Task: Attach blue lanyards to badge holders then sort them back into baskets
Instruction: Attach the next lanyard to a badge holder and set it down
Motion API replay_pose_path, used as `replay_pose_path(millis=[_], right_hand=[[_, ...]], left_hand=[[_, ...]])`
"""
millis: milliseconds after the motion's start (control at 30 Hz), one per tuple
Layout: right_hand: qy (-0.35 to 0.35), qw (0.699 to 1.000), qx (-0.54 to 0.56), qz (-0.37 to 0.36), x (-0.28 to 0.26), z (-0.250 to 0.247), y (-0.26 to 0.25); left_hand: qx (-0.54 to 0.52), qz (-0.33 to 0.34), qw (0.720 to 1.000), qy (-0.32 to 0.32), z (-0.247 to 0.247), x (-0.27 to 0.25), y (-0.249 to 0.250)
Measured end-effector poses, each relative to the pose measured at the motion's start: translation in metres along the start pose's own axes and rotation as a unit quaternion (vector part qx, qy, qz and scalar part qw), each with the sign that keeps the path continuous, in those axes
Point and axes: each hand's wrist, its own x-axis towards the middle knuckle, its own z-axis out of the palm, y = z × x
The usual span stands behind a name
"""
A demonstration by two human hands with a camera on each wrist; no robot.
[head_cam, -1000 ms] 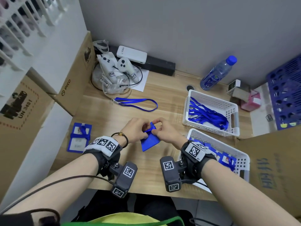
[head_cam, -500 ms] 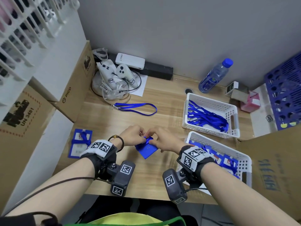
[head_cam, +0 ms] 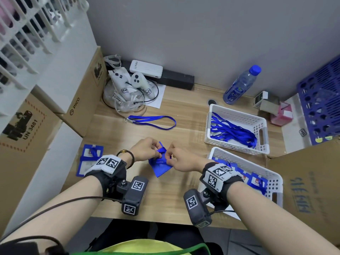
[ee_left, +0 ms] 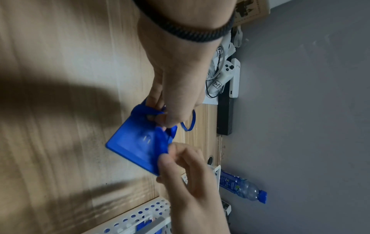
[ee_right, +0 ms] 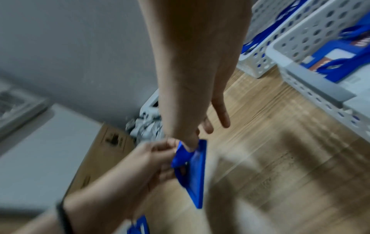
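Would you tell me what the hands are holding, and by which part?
Both hands, left and right, pinch the blue strap at the flat blue plastic badge holder's top edge.

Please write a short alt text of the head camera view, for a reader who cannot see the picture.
Over a wooden desk, the left hand and the right hand pinch a blue lanyard strap at the top of a blue badge holder. To the right stand two white baskets, one with lanyards, one with badge holders.
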Motion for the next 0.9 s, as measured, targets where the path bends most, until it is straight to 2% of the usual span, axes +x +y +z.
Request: replay_pose_path(millis=[100, 167, 233, 333, 400, 467, 500, 567, 667, 733, 833, 900], right_hand=[[0.087, 0.987, 0.134, 0.034, -0.008, -0.014, 0.007], [0.133, 0.951, 0.258, 0.103, -0.014, -0.02, 0.017], [0.129, 0.926, 0.314, 0.164, -0.018, -0.019, 0.027], [0.122, 0.903, 0.348, 0.222, -0.018, -0.014, 0.031], [0.134, 0.883, 0.393, 0.218, -0.016, -0.019, 0.025], [0.112, 0.87, 0.449, 0.169, -0.015, -0.028, 0.014], [0.096, 0.875, 0.45, 0.146, -0.014, -0.032, 0.008], [0.098, 0.906, 0.392, 0.123, -0.011, -0.035, 0.0], [0.14, 0.942, 0.279, 0.126, -0.003, -0.031, 0.001], [0.134, 0.954, 0.231, 0.135, -0.003, -0.028, 0.006], [0.079, 0.981, 0.127, 0.124, -0.009, -0.024, 0.011], [0.025, 0.986, 0.13, 0.101, -0.012, -0.022, 0.011]], left_hand=[[-0.023, -0.017, 0.998, 0.062, -0.009, 0.003, -0.008], [-0.092, -0.018, 0.991, 0.092, -0.013, 0.004, -0.007], [-0.143, 0.0, 0.983, 0.111, -0.015, 0.002, 0.001], [-0.153, 0.036, 0.982, 0.109, -0.014, 0.001, 0.01], [-0.163, 0.04, 0.98, 0.109, -0.013, 0.001, 0.013], [-0.178, 0.04, 0.978, 0.104, -0.009, 0.001, 0.015], [-0.184, 0.043, 0.977, 0.094, -0.007, 0.0, 0.017], [-0.196, 0.054, 0.977, 0.06, -0.004, -0.003, 0.023], [-0.188, 0.066, 0.98, 0.01, -0.002, -0.009, 0.033], [-0.156, 0.053, 0.986, -0.002, -0.004, -0.009, 0.033], [-0.062, 0.034, 0.997, 0.008, -0.014, -0.006, 0.023], [-0.025, 0.046, 0.998, 0.018, -0.022, -0.004, 0.018]])
